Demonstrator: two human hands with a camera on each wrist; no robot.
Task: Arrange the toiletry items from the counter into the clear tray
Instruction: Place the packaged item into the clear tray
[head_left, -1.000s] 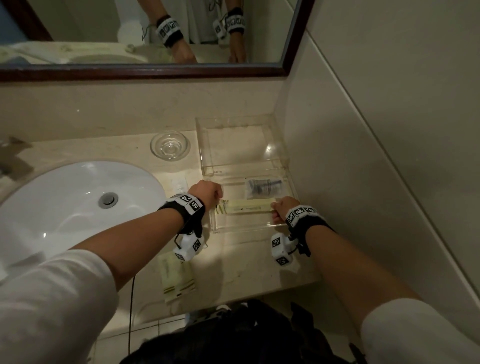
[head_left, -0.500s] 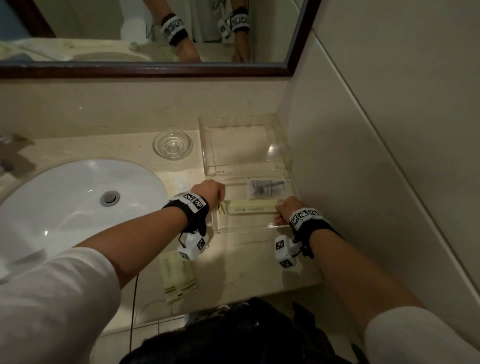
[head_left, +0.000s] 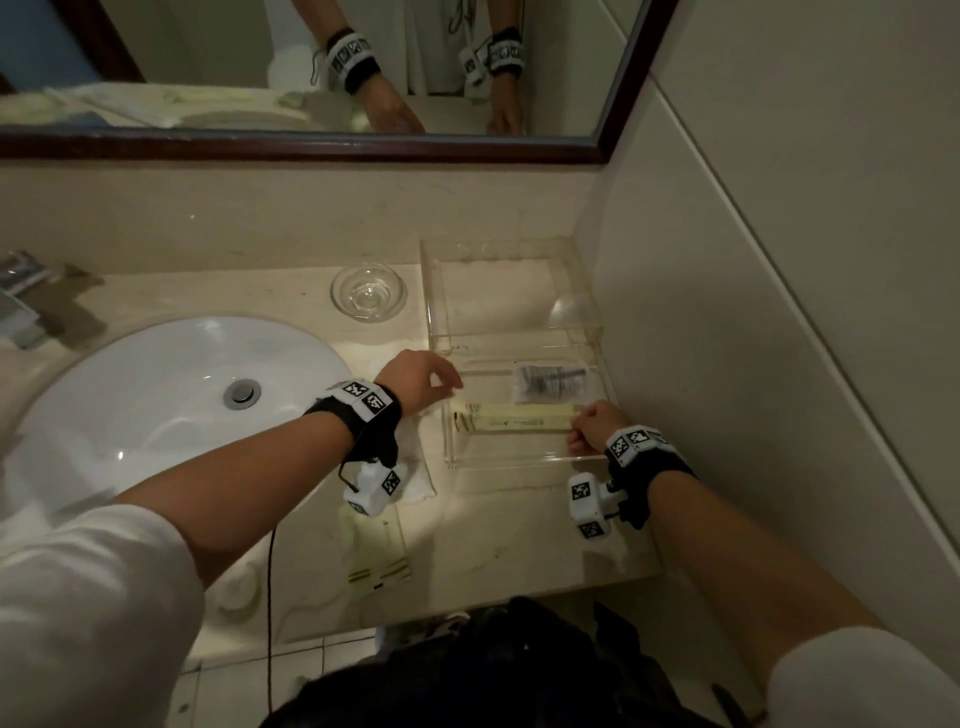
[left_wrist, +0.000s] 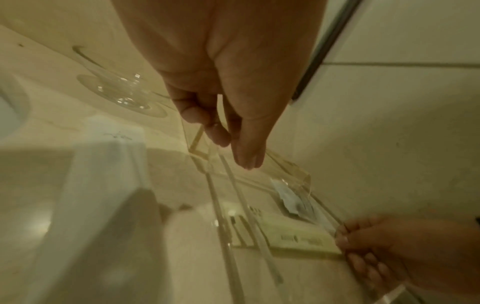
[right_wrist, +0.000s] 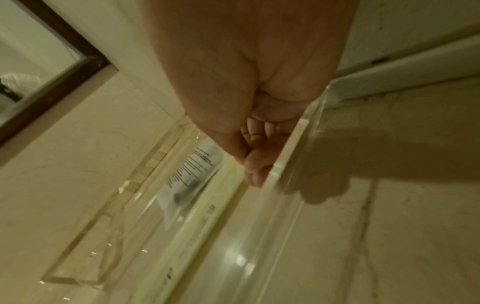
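Observation:
A clear tray (head_left: 519, 459) stands on the counter against the right wall. Its near compartment holds a long pale yellow packet (head_left: 514, 420), lying crosswise, with a dark item in a clear sachet (head_left: 553, 383) just behind it. My right hand (head_left: 579, 431) pinches the packet's right end, as the left wrist view also shows at the packet (left_wrist: 298, 236). My left hand (head_left: 447, 384) hovers over the tray's left wall, fingers loosely curled and holding nothing (left_wrist: 228, 144). In the right wrist view my curled fingers (right_wrist: 254, 162) sit against the tray wall.
A second yellow packet (head_left: 376, 551) lies on the counter near the front edge, a white cloth (head_left: 418, 467) beside it. A small glass dish (head_left: 368, 292) sits left of the tray. The white sink (head_left: 156, 405) fills the left; the wall (head_left: 727, 364) bounds the right.
My left hand has let go of the packet's left end and lifted slightly back over the tray wall. The right hand still holds the right end.

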